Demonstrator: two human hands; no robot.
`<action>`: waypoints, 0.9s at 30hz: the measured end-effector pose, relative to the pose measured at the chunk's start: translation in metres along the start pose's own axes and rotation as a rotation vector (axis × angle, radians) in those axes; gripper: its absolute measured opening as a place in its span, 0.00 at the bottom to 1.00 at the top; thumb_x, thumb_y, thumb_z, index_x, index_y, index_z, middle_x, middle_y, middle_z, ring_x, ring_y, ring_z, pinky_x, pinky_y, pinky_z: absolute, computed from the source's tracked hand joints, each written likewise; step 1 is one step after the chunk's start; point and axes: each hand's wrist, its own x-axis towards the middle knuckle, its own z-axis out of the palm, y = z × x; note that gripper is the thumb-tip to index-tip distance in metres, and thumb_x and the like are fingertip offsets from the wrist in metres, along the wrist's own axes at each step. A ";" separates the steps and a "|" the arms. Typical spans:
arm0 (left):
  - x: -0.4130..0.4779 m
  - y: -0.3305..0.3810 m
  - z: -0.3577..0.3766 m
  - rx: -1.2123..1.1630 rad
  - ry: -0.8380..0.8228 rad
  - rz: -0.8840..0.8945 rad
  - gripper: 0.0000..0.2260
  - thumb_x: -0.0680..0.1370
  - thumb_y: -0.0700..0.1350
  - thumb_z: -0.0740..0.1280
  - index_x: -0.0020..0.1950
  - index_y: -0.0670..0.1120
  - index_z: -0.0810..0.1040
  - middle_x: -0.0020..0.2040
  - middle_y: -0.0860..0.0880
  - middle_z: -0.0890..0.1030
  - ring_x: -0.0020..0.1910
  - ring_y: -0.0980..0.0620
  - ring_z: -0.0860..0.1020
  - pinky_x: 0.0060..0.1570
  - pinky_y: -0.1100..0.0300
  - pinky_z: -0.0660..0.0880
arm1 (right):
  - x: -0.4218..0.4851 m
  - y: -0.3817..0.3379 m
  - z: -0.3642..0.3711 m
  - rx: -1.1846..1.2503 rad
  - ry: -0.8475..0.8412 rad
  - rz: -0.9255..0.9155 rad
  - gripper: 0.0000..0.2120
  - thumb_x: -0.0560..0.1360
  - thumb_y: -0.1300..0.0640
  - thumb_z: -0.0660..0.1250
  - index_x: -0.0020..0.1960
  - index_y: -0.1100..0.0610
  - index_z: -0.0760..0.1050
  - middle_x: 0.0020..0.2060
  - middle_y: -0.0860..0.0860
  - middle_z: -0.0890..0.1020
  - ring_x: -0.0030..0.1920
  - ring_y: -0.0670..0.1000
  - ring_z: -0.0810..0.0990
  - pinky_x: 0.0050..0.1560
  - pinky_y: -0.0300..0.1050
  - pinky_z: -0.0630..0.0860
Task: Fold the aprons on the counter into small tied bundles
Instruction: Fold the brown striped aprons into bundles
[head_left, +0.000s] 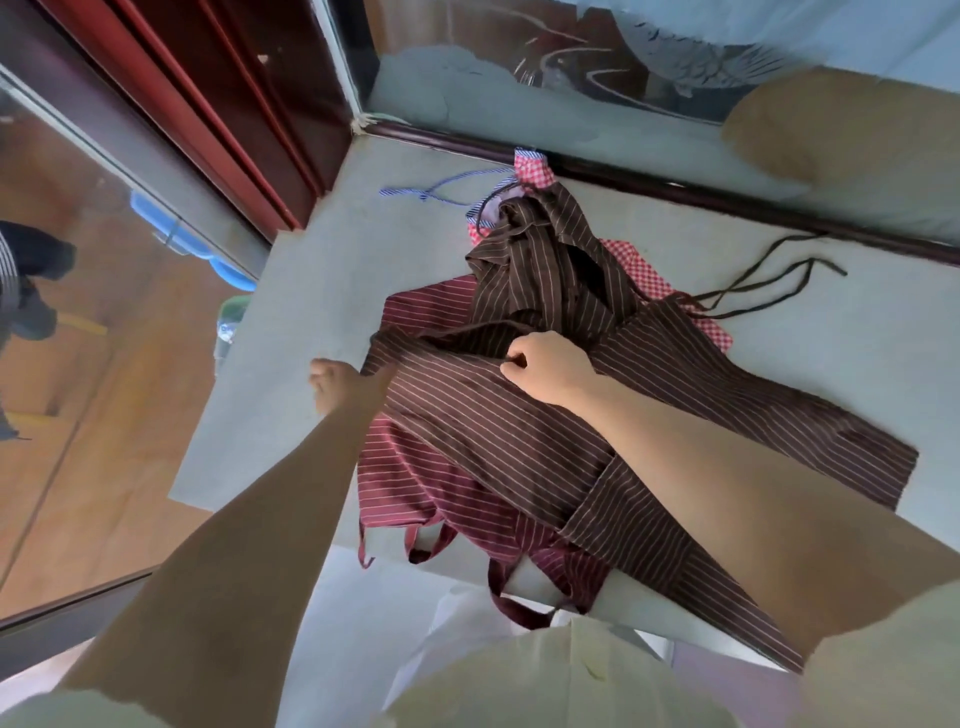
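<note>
From the head view, the brown striped apron (519, 441) lay across the counter (311, 312), its long axis slanting from the left hand (345, 387) toward the near right. The left hand gripped its corner. The right hand (545, 371), fingers curled, pinched the cloth beneath it.

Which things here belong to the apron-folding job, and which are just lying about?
Job: brown striped apron, maroon striped apron, red checked apron, counter, left hand, right hand.
Lying about: plastic bottle, blue plastic object, etched glass panel.
</note>
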 end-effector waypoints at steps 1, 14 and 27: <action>0.002 -0.005 -0.002 -0.101 -0.064 -0.018 0.17 0.74 0.55 0.72 0.48 0.42 0.74 0.52 0.40 0.75 0.47 0.45 0.77 0.50 0.52 0.76 | 0.002 -0.006 0.001 -0.006 -0.007 -0.004 0.13 0.81 0.52 0.61 0.60 0.56 0.79 0.49 0.53 0.83 0.50 0.55 0.81 0.47 0.48 0.77; 0.000 -0.021 -0.009 -0.613 -0.195 -0.023 0.02 0.77 0.40 0.69 0.47 0.43 0.77 0.43 0.49 0.80 0.44 0.49 0.78 0.45 0.60 0.73 | 0.024 -0.037 0.001 0.508 -0.205 0.210 0.08 0.79 0.57 0.64 0.49 0.61 0.78 0.36 0.52 0.80 0.27 0.48 0.81 0.26 0.35 0.68; 0.022 -0.022 -0.021 -0.652 -0.347 0.047 0.06 0.77 0.41 0.70 0.53 0.43 0.81 0.46 0.49 0.84 0.43 0.51 0.82 0.42 0.64 0.78 | 0.047 -0.059 0.023 0.687 -0.227 0.112 0.12 0.80 0.58 0.63 0.63 0.58 0.71 0.55 0.55 0.79 0.28 0.47 0.80 0.24 0.35 0.69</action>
